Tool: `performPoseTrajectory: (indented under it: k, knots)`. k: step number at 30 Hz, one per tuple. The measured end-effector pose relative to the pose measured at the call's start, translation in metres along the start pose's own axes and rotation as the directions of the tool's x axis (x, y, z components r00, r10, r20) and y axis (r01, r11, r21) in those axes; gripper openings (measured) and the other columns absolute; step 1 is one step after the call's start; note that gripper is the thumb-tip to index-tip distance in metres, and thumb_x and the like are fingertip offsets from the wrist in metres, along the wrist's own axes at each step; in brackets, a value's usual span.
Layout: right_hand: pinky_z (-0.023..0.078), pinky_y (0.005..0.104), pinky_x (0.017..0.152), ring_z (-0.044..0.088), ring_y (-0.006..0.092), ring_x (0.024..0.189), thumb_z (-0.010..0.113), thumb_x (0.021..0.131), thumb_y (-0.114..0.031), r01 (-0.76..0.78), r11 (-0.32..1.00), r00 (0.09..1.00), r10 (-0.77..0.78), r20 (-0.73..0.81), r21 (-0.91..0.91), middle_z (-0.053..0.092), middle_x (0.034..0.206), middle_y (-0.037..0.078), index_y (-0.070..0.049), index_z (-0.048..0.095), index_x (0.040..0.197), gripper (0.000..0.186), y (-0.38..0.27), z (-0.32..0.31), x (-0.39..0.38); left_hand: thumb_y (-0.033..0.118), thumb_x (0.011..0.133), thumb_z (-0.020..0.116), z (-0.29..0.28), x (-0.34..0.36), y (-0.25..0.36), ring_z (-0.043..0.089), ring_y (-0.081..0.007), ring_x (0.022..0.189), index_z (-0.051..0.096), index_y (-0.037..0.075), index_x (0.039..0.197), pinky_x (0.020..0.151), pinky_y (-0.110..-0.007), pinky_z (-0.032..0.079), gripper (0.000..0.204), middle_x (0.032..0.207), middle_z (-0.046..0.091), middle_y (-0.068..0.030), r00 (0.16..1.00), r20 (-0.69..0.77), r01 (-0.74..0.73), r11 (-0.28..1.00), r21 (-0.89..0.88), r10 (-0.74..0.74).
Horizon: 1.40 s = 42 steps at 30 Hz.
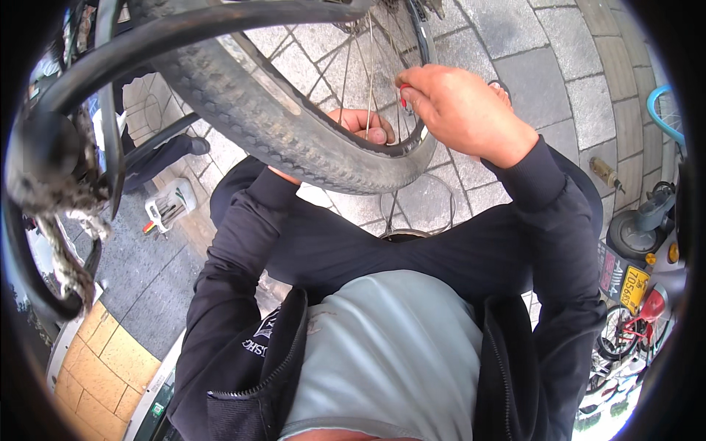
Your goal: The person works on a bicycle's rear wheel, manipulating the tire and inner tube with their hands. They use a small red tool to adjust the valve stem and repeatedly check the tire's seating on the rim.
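A bicycle wheel with a knobby, dusty tire (pixel 243 121) hangs in front of me, its thin spokes (pixel 370 66) running up to the hub. My left hand (pixel 365 125) reaches behind the tire, and its curled fingertips come together by the spokes at the rim's inner edge. What they pinch, if anything, is too small to make out. Over the right side of the rim, my right hand (pixel 471 110) is closed with thumb and fingers on a small red tool (pixel 404 95). Most of that tool is hidden by the fingers.
A black frame tube (pixel 198 29) arches over the wheel at upper left. On the paving stand a white plastic jug (pixel 171 206) at left and a small bottle (pixel 604 173) at right. Another person's dark shoe (pixel 198 145) is at left; parked vehicles (pixel 647 294) line the right edge.
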State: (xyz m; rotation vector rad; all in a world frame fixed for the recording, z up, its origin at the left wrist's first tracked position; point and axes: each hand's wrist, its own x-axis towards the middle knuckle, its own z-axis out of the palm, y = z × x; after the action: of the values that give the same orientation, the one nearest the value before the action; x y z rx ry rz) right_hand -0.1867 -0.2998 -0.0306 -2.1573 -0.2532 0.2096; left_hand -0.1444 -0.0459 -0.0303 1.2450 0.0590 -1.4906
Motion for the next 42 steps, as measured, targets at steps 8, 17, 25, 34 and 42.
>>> performPoseTrajectory:
  k: [8, 17, 25, 34, 42]
  knots:
    - [0.050, 0.0518, 0.077, 0.065, 0.0468, 0.091, 0.059, 0.096, -0.013, 0.009, 0.999, 0.999, -0.010, 0.034, 0.039, 0.067, 0.096, 0.025, -0.001, 0.066, 0.106, 0.017, -0.016, -0.016, 0.002, 0.039, 0.103, 0.063, -0.015, 0.006, -0.011, 0.067, -0.0168, 0.102, 0.066, -0.004, 0.110, 0.096, -0.031, 0.052, 0.044, 0.111, 0.069, -0.0058, 0.959, 0.131, -0.276, 0.934, 0.227, 0.251]
    - [0.051, 0.0449, 0.075, 0.066, 0.0428, 0.087, 0.061, 0.098, -0.014, -0.094, 0.989, 0.988, 0.079, 0.131, 0.111, 0.068, 0.094, 0.023, 0.001, 0.067, 0.104, 0.017, -0.048, -0.011, 0.003, 0.030, 0.107, 0.047, -0.068, 0.054, -0.112, 0.059, -0.0306, 0.120, 0.060, -0.005, 0.122, 0.109, -0.047, 0.046, 0.040, 0.125, 0.060, -0.0195, 0.908, 0.200, -0.364, 0.930, -0.058, 0.368]
    - [0.048, 0.0339, 0.071, 0.061, 0.0223, 0.078, 0.066, 0.096, -0.010, -0.162, 0.960, 0.982, 0.134, 0.133, 0.227, 0.064, 0.087, 0.013, 0.003, 0.069, 0.102, 0.014, -0.031, 0.003, -0.004, -0.005, 0.078, 0.060, 0.000, -0.013, 0.004, 0.062, -0.0131, 0.066, 0.071, 0.003, 0.114, 0.044, -0.031, 0.037, 0.038, 0.087, 0.070, -0.0067, 0.969, 0.025, -0.227, 0.844, 0.485, 0.246]
    - [0.046, 0.0278, 0.062, 0.056, 0.0103, 0.069, 0.062, 0.099, -0.005, -0.102, 0.964, 0.985, 0.064, 0.160, 0.244, 0.061, 0.083, 0.003, 0.004, 0.065, 0.108, 0.013, -0.008, 0.010, -0.005, 0.004, 0.089, 0.059, 0.005, -0.019, 0.004, 0.051, -0.0097, 0.061, 0.069, 0.007, 0.120, 0.045, -0.029, 0.035, 0.032, 0.087, 0.065, -0.0031, 0.969, -0.014, -0.210, 0.856, 0.472, 0.246]
    - [0.048, 0.0301, 0.064, 0.059, 0.0134, 0.069, 0.060, 0.098, -0.005, -0.234, 0.906, 0.963, 0.167, 0.211, 0.352, 0.066, 0.080, 0.007, 0.002, 0.065, 0.104, 0.010, -0.038, 0.004, -0.002, 0.004, 0.090, 0.060, -0.011, 0.002, -0.020, 0.052, -0.0103, 0.062, 0.067, 0.009, 0.126, 0.045, -0.029, 0.036, 0.037, 0.093, 0.067, -0.0035, 0.932, 0.052, -0.329, 0.778, 0.535, 0.359]
